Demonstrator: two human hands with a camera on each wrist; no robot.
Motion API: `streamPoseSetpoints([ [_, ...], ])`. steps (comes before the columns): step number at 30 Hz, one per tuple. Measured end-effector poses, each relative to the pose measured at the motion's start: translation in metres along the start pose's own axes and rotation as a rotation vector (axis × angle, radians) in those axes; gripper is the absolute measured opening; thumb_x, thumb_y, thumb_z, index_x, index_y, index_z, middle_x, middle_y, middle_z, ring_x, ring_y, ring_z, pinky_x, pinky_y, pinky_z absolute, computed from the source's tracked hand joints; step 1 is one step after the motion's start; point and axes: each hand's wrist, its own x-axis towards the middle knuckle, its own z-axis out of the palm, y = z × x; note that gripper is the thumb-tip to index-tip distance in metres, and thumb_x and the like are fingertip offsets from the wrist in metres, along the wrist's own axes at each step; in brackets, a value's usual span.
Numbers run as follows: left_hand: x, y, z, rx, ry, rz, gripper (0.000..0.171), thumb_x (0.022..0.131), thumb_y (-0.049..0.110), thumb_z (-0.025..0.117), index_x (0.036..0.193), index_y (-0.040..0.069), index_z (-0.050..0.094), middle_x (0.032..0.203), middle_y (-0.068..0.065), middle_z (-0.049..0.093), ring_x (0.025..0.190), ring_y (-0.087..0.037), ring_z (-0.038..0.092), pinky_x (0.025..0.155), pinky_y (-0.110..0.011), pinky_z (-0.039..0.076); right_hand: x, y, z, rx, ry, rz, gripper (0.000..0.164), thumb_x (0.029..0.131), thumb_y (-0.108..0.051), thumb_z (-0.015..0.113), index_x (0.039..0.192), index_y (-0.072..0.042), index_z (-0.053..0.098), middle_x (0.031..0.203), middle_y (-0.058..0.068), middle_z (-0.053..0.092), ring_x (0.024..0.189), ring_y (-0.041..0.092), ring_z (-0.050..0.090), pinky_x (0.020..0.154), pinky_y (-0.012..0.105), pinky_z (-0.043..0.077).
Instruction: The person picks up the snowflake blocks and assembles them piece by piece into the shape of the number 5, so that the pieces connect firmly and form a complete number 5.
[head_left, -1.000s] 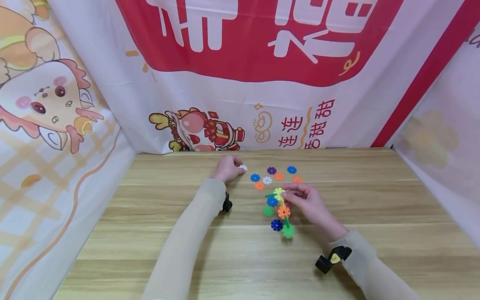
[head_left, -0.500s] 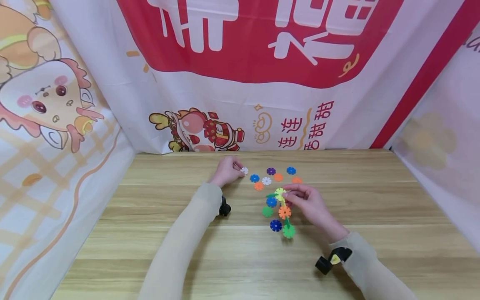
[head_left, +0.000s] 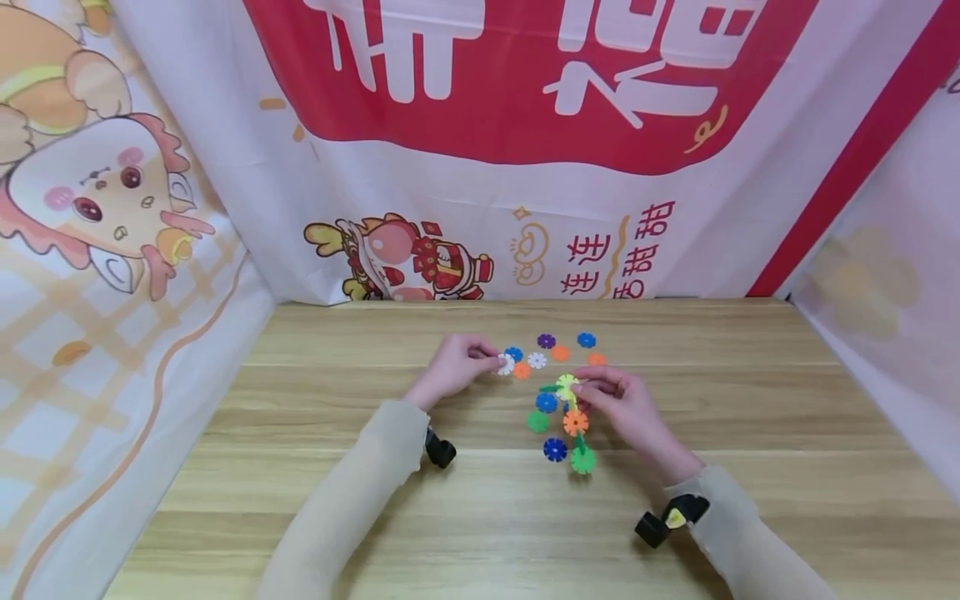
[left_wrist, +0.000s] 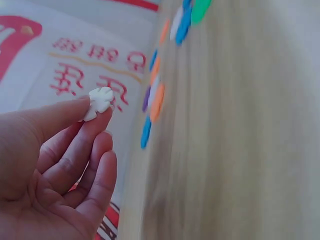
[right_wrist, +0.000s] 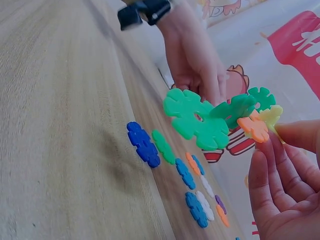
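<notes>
Left hand point(head_left: 457, 365) aloft (seemingly), pinching white disc point(left_wrist: 101, 100)

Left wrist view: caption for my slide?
Left hand pinching a white notched disc, with other discs on a wood-grain table.

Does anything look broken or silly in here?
Yes, silly: the cartoon animal printed on the left wall cloth is upside down, its head below its body. I see no spill, and the flower-shaped pieces look unbroken.

Smooth plastic discs point(right_wrist: 186, 114), wood-grained table point(head_left: 480, 525)
</notes>
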Motion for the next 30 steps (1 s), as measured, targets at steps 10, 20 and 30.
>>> streamPoseSetpoints([
  [10, -0.043, 0.020, 0.017, -0.152, -0.035, 0.010, 0.010, 0.095, 0.017, 0.075, 0.099, 0.008, 0.072, 0.086, -0.001, 0.073, 0.085, -0.034, 0.069, 0.069, -0.032, 0.054, 0.000, 0.000, 0.005, -0.010, -0.009, -0.003, 0.032, 0.099, -0.018, 0.070, 0.127, -0.002, 0.064, 0.105, 0.015, 0.070, 0.093, 0.025, 0.068, 0.086, 0.037, 0.058],
  [20, -0.057, 0.030, 0.026, -0.212, -0.027, -0.010, 0.011, 0.095, 0.016, 0.074, 0.100, 0.007, 0.071, 0.085, -0.002, 0.073, 0.083, -0.025, 0.070, 0.077, -0.047, 0.056, -0.001, 0.000, 0.012, -0.018, -0.006, -0.040, 0.030, 0.098, -0.018, 0.071, 0.123, -0.001, 0.066, 0.103, 0.015, 0.071, 0.090, 0.025, 0.069, 0.082, 0.037, 0.059],
  [30, -0.060, 0.031, 0.028, -0.248, -0.020, -0.039, 0.011, 0.097, 0.016, 0.073, 0.102, 0.006, 0.071, 0.087, -0.003, 0.074, 0.083, -0.024, 0.070, 0.084, -0.055, 0.055, -0.003, 0.002, 0.014, 0.001, 0.010, -0.024, 0.028, 0.099, -0.016, 0.070, 0.123, -0.003, 0.065, 0.105, 0.015, 0.070, 0.091, 0.025, 0.068, 0.082, 0.035, 0.059],
])
